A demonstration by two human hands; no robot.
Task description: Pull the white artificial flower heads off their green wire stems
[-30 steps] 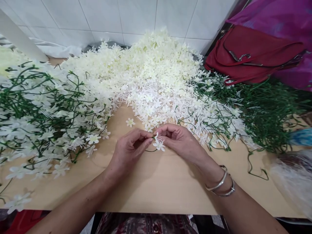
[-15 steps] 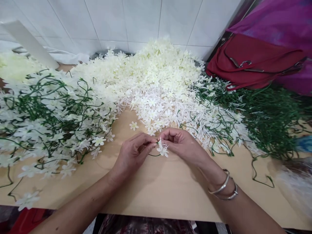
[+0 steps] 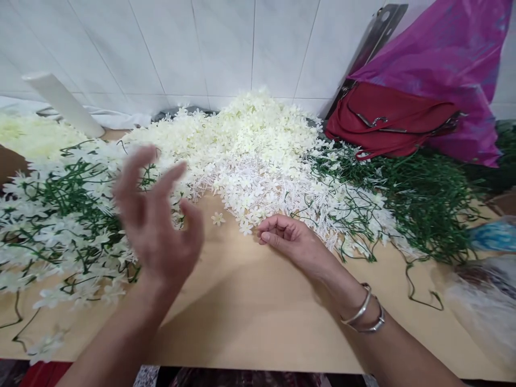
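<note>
My left hand [image 3: 161,220] is raised over the left heap of white artificial flowers on green stems [image 3: 76,209]. Its fingers are spread and slightly blurred, with nothing visible in them. Low over the table, my right hand [image 3: 286,236] has its fingers curled and thumb against the index finger; anything in that pinch is too small or hidden to make out. Just beyond its fingertips spreads a pile of loose white flower heads [image 3: 250,193]. A single flower head [image 3: 218,219] lies apart on the wood between the hands.
Green stems [image 3: 423,199] are heaped at the right, below a red bag [image 3: 399,118] and a purple plastic bag [image 3: 443,64]. A clear plastic bag [image 3: 484,306] sits at the right edge. A white cylinder [image 3: 66,105] leans at the back left, before the tiled wall [image 3: 226,48].
My left hand has moved from the pinch with the right hand up and left, its fingers now apart. The flowered stem between the hands has gone from there. My right hand stays nearly in place.
</note>
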